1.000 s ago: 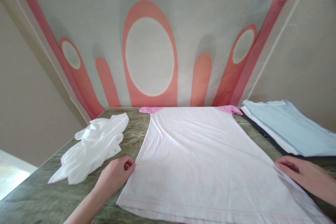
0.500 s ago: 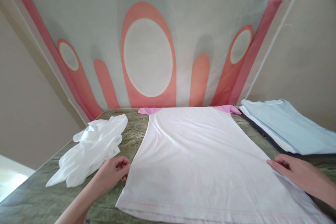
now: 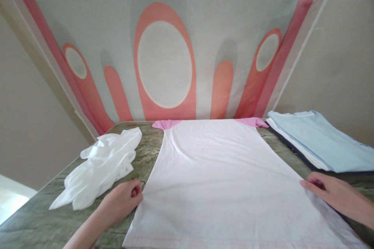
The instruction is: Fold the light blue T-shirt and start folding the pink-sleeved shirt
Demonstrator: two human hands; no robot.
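A pale pink T-shirt [image 3: 224,179] lies spread flat on a green marbled table [image 3: 35,223], its brighter pink sleeves at the far edge. My left hand [image 3: 122,201] is curled closed, pinching the shirt's left side seam near the hem. At the right side seam my right hand [image 3: 330,193] has its fingers bent onto the cloth's edge, gripping it.
A crumpled white garment [image 3: 101,165] lies on the table to the left of the shirt. A stack of folded clothes, light blue on top [image 3: 324,140], sits at the right. A wall hanging with orange and white ovals [image 3: 165,62] rises behind the table.
Both hands slid a little toward me along the shirt's sides, pulling the cloth outward. The shirt now lies wider and smoother, with its hem closer to me.
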